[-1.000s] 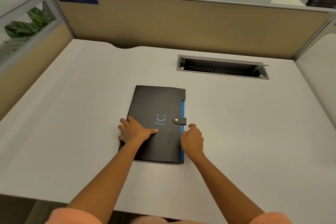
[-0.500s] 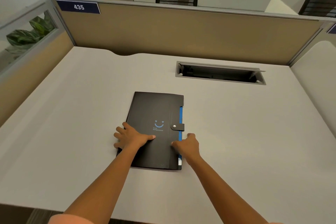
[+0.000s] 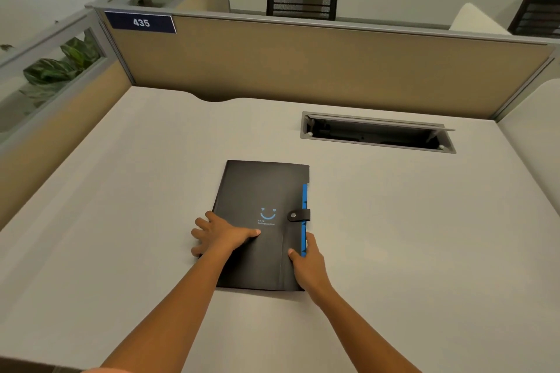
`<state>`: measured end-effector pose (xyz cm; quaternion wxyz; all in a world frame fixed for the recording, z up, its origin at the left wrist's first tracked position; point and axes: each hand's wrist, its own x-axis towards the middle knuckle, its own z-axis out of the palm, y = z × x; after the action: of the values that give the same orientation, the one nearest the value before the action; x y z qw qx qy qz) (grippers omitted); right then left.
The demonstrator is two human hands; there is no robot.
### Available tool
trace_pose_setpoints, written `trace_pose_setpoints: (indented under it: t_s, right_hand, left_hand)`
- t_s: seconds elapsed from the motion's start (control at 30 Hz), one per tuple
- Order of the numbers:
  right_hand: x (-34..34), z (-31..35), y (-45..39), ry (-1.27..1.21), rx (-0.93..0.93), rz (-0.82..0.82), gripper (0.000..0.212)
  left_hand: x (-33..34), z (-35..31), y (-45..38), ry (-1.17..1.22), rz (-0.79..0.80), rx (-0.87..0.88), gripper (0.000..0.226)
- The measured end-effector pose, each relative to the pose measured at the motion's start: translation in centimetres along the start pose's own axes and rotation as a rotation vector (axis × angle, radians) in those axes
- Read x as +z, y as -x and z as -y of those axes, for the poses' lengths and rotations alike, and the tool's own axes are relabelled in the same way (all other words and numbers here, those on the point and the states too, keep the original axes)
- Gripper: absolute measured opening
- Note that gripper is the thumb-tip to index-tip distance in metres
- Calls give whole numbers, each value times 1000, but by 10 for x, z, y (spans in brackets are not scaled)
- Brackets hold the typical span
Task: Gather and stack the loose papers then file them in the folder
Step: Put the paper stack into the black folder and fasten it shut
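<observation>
A black folder (image 3: 260,191) with a blue smile print lies flat in the middle of the white desk (image 3: 409,236), its snap strap fastened over the blue right edge. My left hand (image 3: 219,235) rests spread on the folder's left side, thumb on the cover and fingers over the left edge. My right hand (image 3: 307,263) grips the folder's right edge below the strap, thumb on the cover. No loose papers are in sight.
An open cable tray slot (image 3: 375,133) is cut into the desk at the back right. Tan partition walls (image 3: 303,70) close the desk off at the back and left, with a "435" sign (image 3: 141,22) at the top left.
My right hand has shifted from beside the folder onto its right edge, thumb now on the cover. The left hand stays on the cover. The view has tilted up a little.
</observation>
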<state>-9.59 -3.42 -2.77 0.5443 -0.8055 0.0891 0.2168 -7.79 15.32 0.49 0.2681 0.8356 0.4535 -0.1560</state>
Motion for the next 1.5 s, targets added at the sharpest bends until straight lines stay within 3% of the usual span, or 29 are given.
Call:
trace_pose_setpoints:
  t_s: [0.37, 0.57, 0.73, 0.97, 1.5]
  right_hand:
    - [-1, 52, -67, -83, -92, -44, 58]
    - [10, 76, -135, -161, -33, -36, 57]
    - [20, 105, -185, -144, -10, -82, 59]
    - [36, 120, -226, -85, -26, -212, 57]
    - [43, 111, -233, 103, -164, -460, 49]
  left_hand:
    - [-20, -18, -66, 324, -4, -4, 126]
    - [-40, -37, -111, 528, 35, 197, 118]
    - [-47, -67, -139, 388, -76, 316, 117]
    - [-39, -86, -169, 277, -182, 340, 112]
    - [-13, -82, -181, 125, -169, 580, 84]
